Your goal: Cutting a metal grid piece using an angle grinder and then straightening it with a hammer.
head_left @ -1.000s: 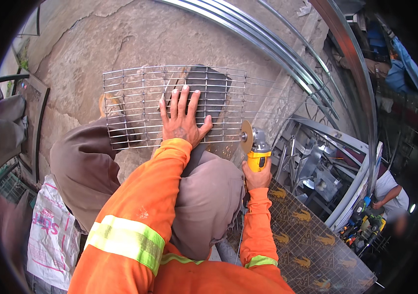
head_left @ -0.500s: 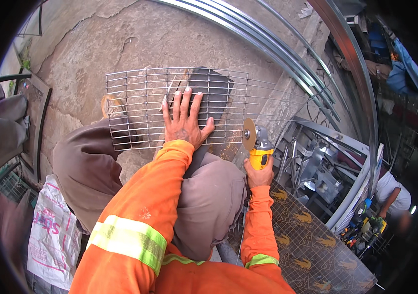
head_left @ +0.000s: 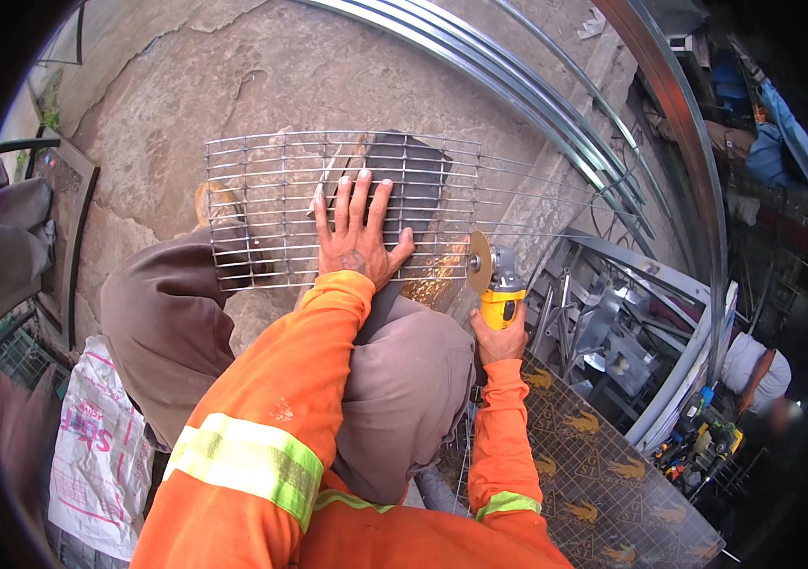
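Note:
My left hand [head_left: 356,232] lies flat with fingers spread, pressing on a wire mesh panel [head_left: 276,199]. Beneath the mesh sits a dark flat block [head_left: 423,175]. In my right hand [head_left: 501,337] is a yellow angle grinder [head_left: 501,303], gripped by its body. Its thin brown cutting disc [head_left: 481,262] stands at the mesh's right edge, where wire ends stick out. Orange sparks [head_left: 437,275] spray leftward from the disc, over the ground under the mesh. My knees are bent on either side of my left forearm.
Long shiny metal tubes [head_left: 480,71] lie across the upper right. Metal offcuts [head_left: 612,327] fill a frame right of the grinder. A dark patterned board [head_left: 603,465] is at lower right, a white sack [head_left: 100,446] at lower left. Another person [head_left: 754,375] bends over tools at far right.
The sparks have grown brighter and more numerous. The grinder has shifted very slightly downward and left. My left hand has stayed in place on the mesh.

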Demonstrator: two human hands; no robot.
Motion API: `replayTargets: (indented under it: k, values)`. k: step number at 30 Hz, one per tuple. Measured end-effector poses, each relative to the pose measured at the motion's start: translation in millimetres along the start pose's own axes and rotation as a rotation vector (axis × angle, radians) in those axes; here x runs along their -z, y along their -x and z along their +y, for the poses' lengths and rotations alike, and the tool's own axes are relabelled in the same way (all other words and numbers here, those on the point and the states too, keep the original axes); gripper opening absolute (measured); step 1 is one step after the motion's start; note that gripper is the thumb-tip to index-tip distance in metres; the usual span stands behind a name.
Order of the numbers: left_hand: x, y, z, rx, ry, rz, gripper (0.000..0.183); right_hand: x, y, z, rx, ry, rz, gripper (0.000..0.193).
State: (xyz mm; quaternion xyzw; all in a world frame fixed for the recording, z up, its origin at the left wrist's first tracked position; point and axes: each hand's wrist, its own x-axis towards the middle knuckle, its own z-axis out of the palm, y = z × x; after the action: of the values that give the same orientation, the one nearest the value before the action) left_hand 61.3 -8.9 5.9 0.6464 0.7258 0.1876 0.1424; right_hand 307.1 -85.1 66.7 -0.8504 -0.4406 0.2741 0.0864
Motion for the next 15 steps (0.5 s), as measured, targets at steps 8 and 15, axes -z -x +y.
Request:
replayTargets:
  k: [8,15]
  values:
    - [-1.6,0.6,-1.0,0.003,0.004,-0.008,0.075,-1.3,-0.1,-0.3,0.042,0.018,0.026,0.06]
    - [-2.1,0.4,-0.8,-0.008,-0.033,-0.002,0.074,0.7,-4.9,-3.6,0.069,-0.039,0.027,0.06]
